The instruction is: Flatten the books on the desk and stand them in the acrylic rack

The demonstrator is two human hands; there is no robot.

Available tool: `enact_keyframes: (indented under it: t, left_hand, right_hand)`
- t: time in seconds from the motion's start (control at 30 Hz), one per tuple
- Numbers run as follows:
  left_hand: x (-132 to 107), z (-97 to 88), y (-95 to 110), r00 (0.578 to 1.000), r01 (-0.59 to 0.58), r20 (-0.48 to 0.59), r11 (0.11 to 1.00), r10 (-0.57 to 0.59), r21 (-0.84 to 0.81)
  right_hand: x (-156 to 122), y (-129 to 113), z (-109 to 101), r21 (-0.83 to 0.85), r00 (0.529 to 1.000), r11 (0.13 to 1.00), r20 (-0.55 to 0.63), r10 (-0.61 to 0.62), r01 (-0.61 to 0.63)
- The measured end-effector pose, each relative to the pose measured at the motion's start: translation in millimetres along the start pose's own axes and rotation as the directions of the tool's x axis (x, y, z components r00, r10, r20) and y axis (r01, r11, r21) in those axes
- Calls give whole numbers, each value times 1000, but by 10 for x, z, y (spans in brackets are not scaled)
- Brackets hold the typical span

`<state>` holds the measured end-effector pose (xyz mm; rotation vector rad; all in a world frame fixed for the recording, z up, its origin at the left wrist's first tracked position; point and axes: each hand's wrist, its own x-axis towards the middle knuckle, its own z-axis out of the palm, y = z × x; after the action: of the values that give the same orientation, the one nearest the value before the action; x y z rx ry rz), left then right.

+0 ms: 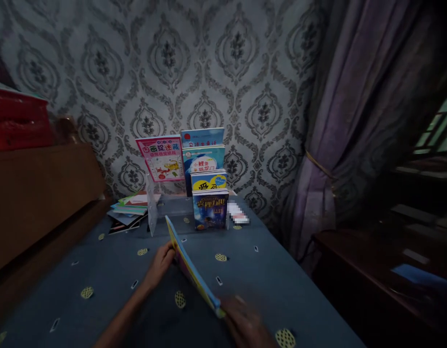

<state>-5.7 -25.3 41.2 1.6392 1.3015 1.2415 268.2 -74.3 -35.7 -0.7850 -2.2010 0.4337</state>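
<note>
A thin book (194, 270) with blue and yellow edges is held at a slant over the table, seen nearly edge-on. My left hand (161, 263) is closed on its left side, near the upper end. My right hand (247, 321) is at the book's lower right corner, smeared by motion, so its fingers cannot be made out. Beyond the book stands a clear plastic book rack (151, 208). Several books stand in it: a pink picture book (161, 162) on the left, and a dark blue book (211, 210) in front of a yellow-and-blue one (209, 181) and teal ones on the right.
A loose pile of books and papers (129, 210) lies left of the rack. A blurred-out white item (238, 212) lies to its right. The table has a dark blue patterned cloth (111, 275). A brown box-like piece (38, 193) borders the left; a purple curtain (325, 125) hangs right.
</note>
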Motion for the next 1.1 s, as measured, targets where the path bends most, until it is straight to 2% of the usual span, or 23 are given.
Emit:
enact_keyframes:
  t: [0.07,0.17,0.23,0.3,0.37,0.43,0.57,0.73,0.9,1.0,1.1]
  left_hand:
    - [5,-32,-45,999,44,14,996,-43,-84]
    - [19,-30,-97,998,66,12,982,-65,-178]
    - [26,-6,-128,998,65,4,976,-65,-206]
    - [17,17,-145,998,53,-6,973,-55,-224]
    - [-19,27,-137,999,27,-33,972,-35,-233]
    - [-78,21,-107,998,-3,-62,977,-11,-215]
    - [-208,-8,-71,999,-19,-44,990,13,-137]
    - [-276,-61,-143,999,21,-34,991,-26,-136]
    - [-282,-165,-188,997,28,78,973,-10,-231]
    - [-279,-226,-215,983,-4,172,947,63,-320]
    - [-268,-278,-245,963,-18,240,924,118,-383]
  right_hand:
    - [12,57,11,61,988,988,-52,147,-143]
    - [29,144,91,179,920,925,-151,362,-335]
    - [39,195,134,242,875,880,-173,453,-408]
    - [42,232,144,264,853,855,-162,496,-447]
    - [39,253,135,254,847,854,-173,502,-454]
    - [31,263,131,234,862,871,-176,475,-432]
    - [7,288,176,202,903,894,-76,422,-401]
    - [19,369,224,200,890,878,-54,454,-436]
    - [206,456,219,185,899,888,-49,435,-420]
    - [394,476,183,186,913,900,-28,406,-394]
    - [604,449,116,197,922,902,40,385,-385]
